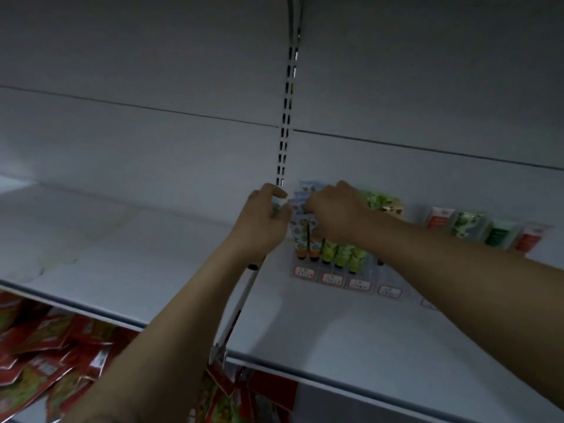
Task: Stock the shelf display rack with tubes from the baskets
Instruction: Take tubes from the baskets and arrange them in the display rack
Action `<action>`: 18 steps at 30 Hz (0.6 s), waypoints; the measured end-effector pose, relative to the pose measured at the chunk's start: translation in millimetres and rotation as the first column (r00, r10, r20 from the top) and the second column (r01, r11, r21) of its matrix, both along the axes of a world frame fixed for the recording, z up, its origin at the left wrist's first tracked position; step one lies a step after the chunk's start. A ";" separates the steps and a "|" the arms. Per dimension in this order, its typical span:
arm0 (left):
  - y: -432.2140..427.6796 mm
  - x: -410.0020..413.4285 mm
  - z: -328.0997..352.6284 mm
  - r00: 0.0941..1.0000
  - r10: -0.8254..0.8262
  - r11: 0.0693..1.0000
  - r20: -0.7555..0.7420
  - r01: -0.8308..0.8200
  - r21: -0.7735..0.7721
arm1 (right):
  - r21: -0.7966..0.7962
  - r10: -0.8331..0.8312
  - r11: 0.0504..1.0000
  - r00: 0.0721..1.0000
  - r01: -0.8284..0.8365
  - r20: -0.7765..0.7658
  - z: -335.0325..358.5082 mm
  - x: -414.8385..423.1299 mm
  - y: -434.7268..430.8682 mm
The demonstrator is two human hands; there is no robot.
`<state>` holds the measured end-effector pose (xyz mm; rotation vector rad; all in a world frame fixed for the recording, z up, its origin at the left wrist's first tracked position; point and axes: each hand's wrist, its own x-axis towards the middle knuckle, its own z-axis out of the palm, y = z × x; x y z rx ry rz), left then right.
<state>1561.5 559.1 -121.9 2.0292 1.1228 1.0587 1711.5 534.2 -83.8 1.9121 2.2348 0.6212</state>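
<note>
A clear display rack [360, 282] with red-and-white price labels stands at the back of the white shelf [351, 331]. Several tubes stand in it: light blue patterned ones [299, 236] at its left end, green ones [341, 253] beside them. My left hand [262, 221] is at the rack's left end, its curled fingers round a pale tube. My right hand [332, 209] reaches over the green tubes and pinches the tops of the blue tubes. More tubes [381, 203] stand behind my right wrist. No basket is in view.
Further right on the shelf stands a row of red and green tubes [485, 230]. A slotted upright [285, 129] divides the back wall. Red snack packets [45, 358] fill the shelf below. The left shelf section [106, 236] lies bare and stained.
</note>
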 end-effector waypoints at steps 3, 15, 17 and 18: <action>-3.6 -14.7 8.6 0.992 -0.037 0.994 0.117 0.048 -0.097 | -0.010 -0.005 1.000 0.998 0.005 -0.068 -0.4 1.2 -5.5; -13.5 0.4 -9.3 0.983 -0.065 0.998 0.170 0.063 0.016 | 0.049 0.023 0.999 0.941 -0.007 -0.337 3.0 18.3 -27.7; -13.5 1.0 -7.9 0.985 -0.049 0.998 0.167 0.041 0.052 | 0.042 0.020 0.999 0.938 -0.006 -0.346 -1.6 18.4 -29.7; -13.2 0.8 -5.4 0.986 -0.041 0.997 0.159 0.029 0.072 | 0.037 0.019 0.999 0.936 -0.007 -0.351 -3.4 18.8 -30.6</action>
